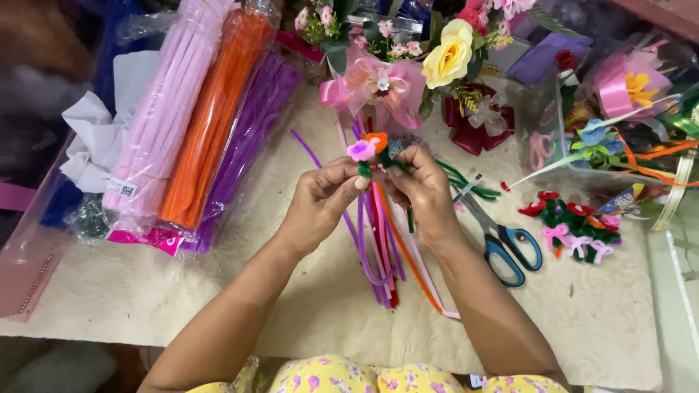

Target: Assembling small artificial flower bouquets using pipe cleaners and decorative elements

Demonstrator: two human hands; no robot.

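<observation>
My left hand (320, 202) and my right hand (422, 191) meet over the middle of the table and together pinch a small bunch of pipe-cleaner flowers (373, 150): a pink one, an orange one and a bluish one with green stems. Beneath my hands lies a loose pile of pipe cleaners (382, 251) in purple, red, orange and pink, spread on the cream fuzzy table cover (145, 291).
Blue-handled scissors (502, 240) lie just right of my right wrist. Packs of pink (164, 109), orange (211, 116) and purple (251, 138) pipe cleaners sit at the left. Small finished flowers (571, 222) lie at the right. Bouquets with a yellow rose (448, 54) crowd the back.
</observation>
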